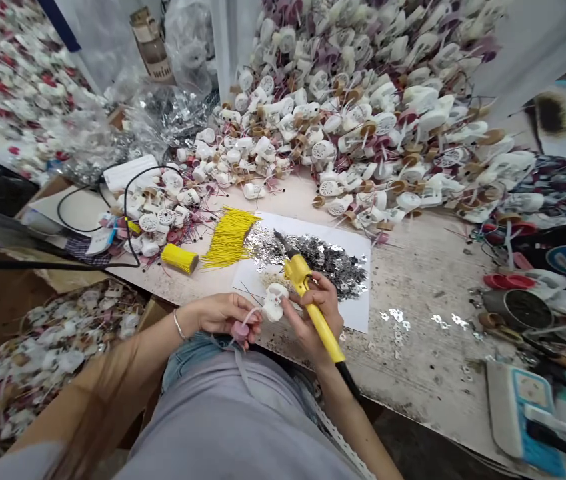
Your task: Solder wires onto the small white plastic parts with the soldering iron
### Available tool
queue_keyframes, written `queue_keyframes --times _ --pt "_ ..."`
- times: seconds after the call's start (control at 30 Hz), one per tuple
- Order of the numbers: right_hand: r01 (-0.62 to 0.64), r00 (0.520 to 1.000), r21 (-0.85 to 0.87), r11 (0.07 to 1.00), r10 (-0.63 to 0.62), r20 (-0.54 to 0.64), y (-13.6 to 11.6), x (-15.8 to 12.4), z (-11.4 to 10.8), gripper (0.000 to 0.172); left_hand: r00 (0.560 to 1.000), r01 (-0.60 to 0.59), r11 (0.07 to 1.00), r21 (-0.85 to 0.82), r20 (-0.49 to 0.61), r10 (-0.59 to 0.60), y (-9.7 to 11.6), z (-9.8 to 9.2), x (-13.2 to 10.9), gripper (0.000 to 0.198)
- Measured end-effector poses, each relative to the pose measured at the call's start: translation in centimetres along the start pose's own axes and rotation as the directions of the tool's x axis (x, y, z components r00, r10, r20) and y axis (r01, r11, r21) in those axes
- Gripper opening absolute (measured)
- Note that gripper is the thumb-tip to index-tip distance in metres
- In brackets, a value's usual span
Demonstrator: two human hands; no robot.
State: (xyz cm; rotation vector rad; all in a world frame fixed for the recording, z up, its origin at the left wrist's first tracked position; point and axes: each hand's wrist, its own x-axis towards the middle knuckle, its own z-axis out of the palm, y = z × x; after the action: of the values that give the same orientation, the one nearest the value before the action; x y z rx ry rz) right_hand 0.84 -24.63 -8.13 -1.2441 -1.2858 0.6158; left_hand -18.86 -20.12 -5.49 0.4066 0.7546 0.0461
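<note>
In my right hand (319,313) is a yellow soldering iron (323,331), its tip pointing up and away over the metal pieces. The thumb and fingertips of that hand also touch a white plastic housing (273,303). My left hand (225,315) is closed on a mauve round piece (239,330) with a pale strip leading to the housing. Thin dark wires stick out beside the housing. Just beyond my hands, a heap of small silvery metal plates (330,267) lies on a white sheet (360,313). A fan of yellow wires (230,237) lies left of it.
A yellow wire bundle (179,259) lies at the left. White plastic assemblies (383,127) are piled along the back, with more in a box (53,360) at lower left. A black cable (127,200) loops at left. A metal tin (523,310) stands at right.
</note>
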Motion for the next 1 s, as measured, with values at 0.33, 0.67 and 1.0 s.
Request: queue_keyframes --times 0.33,0.67,1.0 --pt "0.164 0.985 -0.155 0.974 -0.153 0.083 -0.3 0.2 0.1 0.015 0.52 -0.24 0.566 0.789 -0.387 0.761 -2.4 2.4 -1.4 0.047" --pt "0.322 0.946 -0.175 0.931 -0.307 0.109 2.7 -0.3 0.0 0.018 0.932 -0.062 0.976 0.208 -0.337 0.131 -1.3 0.5 -0.5 0.058" --pt "0.276 0.96 -0.33 0.903 -0.274 0.053 1.6 -0.6 -2.1 0.019 0.693 0.063 0.105 0.993 -0.119 0.711 -1.2 3.4 -2.5 0.024"
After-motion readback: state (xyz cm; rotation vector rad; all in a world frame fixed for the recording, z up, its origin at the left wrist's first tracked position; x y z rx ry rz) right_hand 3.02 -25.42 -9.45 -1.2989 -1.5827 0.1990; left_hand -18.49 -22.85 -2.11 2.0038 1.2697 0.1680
